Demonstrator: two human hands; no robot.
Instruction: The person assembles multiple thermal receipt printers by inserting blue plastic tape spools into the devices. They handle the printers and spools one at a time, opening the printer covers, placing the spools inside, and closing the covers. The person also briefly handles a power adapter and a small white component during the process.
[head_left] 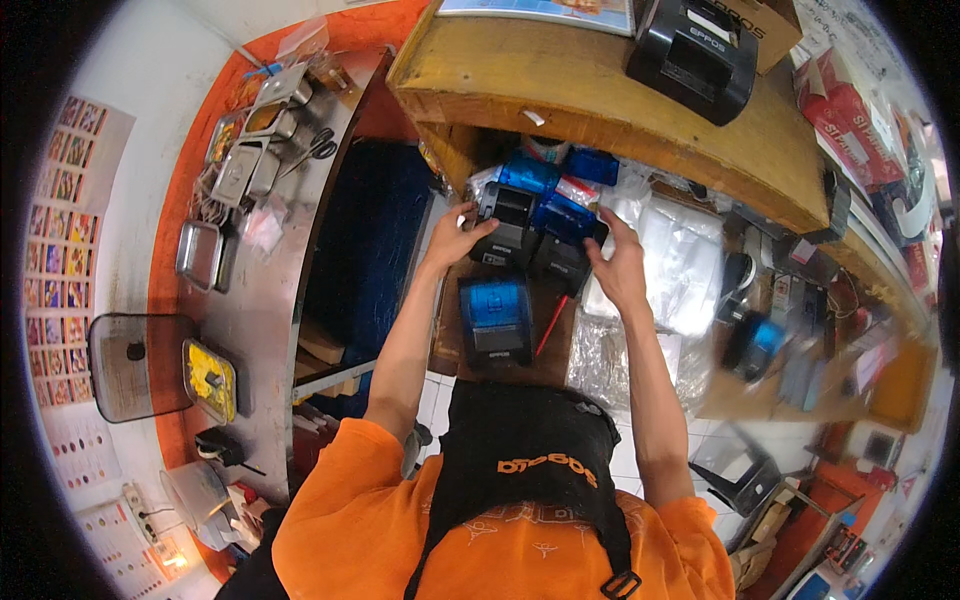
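Observation:
Two small black receipt printers with raised see-through blue lids stand side by side on the wooden counter. My left hand [458,238] is closed on the left side of the left receipt printer [502,245], its thumb over the front edge. My right hand [620,262] grips the right side of the right receipt printer [562,262], thumb in front and fingers reaching back. A third receipt printer [497,325], its blue lid down, sits nearer to me. Beside it lies a red pen [552,325]. Parts of my fingers are hidden behind the printers.
A wooden shelf [600,85] overhangs the far side, with a larger black printer [695,55] on top. Clear plastic bags [665,260] pile up at the right. Another blue-lidded printer [755,345] stands farther right. At left, a steel counter [270,300] holds metal food pans [240,170].

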